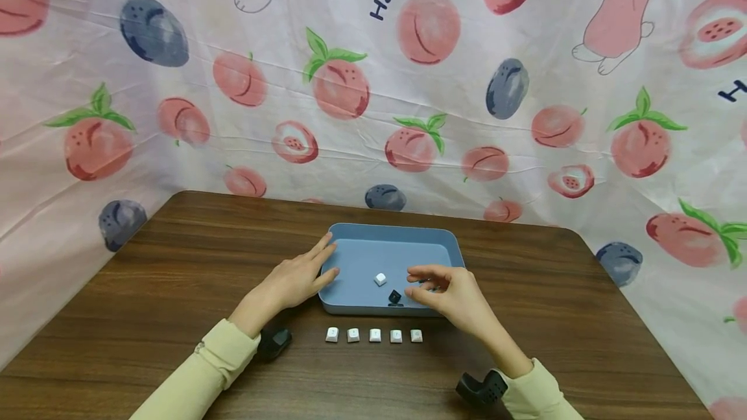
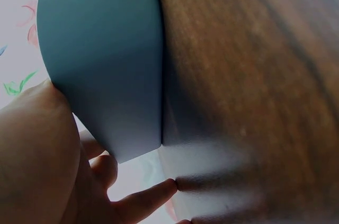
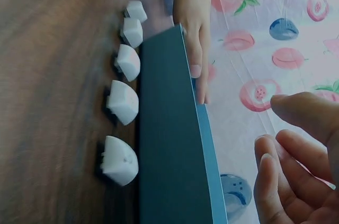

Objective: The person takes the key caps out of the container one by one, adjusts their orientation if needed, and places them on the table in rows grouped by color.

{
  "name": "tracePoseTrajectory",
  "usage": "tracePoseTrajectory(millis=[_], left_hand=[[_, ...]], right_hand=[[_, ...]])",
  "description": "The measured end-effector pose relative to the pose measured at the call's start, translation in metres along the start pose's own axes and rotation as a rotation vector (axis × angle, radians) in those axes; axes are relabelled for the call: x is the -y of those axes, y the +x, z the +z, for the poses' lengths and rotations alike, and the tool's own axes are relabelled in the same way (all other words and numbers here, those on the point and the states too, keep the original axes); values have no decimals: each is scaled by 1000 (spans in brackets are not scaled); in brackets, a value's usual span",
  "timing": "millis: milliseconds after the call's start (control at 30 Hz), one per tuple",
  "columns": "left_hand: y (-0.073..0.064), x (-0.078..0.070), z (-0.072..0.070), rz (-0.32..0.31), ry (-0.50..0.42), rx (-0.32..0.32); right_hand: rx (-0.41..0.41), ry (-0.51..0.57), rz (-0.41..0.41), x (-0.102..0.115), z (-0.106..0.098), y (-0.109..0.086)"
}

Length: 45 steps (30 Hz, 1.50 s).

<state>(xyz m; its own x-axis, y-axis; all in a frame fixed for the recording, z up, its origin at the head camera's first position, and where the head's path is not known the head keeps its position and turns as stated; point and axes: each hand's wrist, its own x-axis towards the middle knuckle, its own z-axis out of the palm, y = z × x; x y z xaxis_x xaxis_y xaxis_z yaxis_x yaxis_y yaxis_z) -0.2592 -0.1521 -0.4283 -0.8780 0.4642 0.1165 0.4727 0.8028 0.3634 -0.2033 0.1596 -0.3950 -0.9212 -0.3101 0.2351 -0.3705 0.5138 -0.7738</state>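
A shallow blue tray [image 1: 403,233] sits on the table, holding a white keycap [image 1: 380,279] and, near its front wall, a black keycap [image 1: 394,297]. My left hand [image 1: 294,279] rests at the tray's left rim with its fingers spread. In the left wrist view, that hand [image 2: 42,155] touches the tray's end wall [image 2: 106,65]. Above the right part of the tray hovers my right hand [image 1: 446,293], fingers loosely bent and apart from the thumb. The right wrist view shows nothing between that hand's [image 3: 302,166] thumb and fingers.
Several white keycaps [image 1: 375,335] stand in a row on the wooden table [image 1: 233,245], just in front of the tray. Black wrist devices [image 1: 481,389] are below both wrists. A fruit-patterned curtain [image 1: 373,83] hangs behind the table and at its sides.
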Motion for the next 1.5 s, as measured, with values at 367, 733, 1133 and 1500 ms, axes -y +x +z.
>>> tracePoseTrajectory(millis=[367,733,1133,1500], left_hand=[[0,-3,1,0,-15,12],[1,-2,2,-4,-3,-4],[1,-1,2,-7,11,-2],[0,1,0,-17,4,-1]], right_hand=[[38,65,47,-11,20,31],[-7,-1,61,-17,42,48],[-61,-199,57,-23,56,54],[-25,-283,4,-21,59,55]])
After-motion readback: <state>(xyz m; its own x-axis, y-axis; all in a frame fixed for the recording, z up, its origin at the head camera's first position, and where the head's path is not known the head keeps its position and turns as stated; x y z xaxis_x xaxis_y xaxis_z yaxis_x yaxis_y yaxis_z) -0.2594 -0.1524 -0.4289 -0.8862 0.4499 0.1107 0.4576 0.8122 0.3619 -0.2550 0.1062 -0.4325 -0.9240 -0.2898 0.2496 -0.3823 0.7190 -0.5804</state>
